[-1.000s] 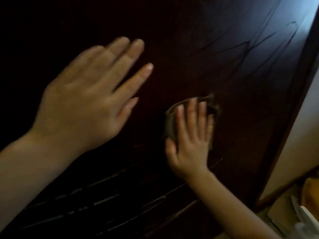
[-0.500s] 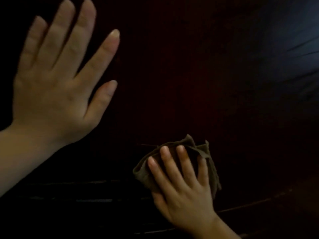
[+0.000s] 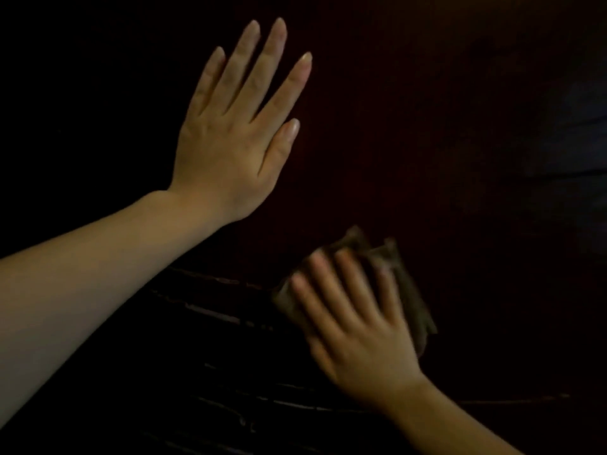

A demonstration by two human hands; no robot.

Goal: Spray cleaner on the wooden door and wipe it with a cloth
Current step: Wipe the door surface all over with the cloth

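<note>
A dark wooden door (image 3: 443, 133) fills the whole view, dimly lit. My left hand (image 3: 236, 133) lies flat against it at upper centre, fingers straight and slightly spread. Lower right, my right hand (image 3: 354, 320) presses a crumpled brown cloth (image 3: 410, 297) against the door with straight fingers; the hand looks blurred. The cloth sticks out above and to the right of the fingers. No spray bottle is in view.
Pale wet streaks (image 3: 223, 313) run across the lower part of the door, left of and below the cloth. A faint sheen (image 3: 565, 126) shows on the door at the far right.
My right hand and the cloth shifted to the right and slightly down in the view. My left hand sits further right in the frame, with more forearm showing. The door edge and wall are out of view.
</note>
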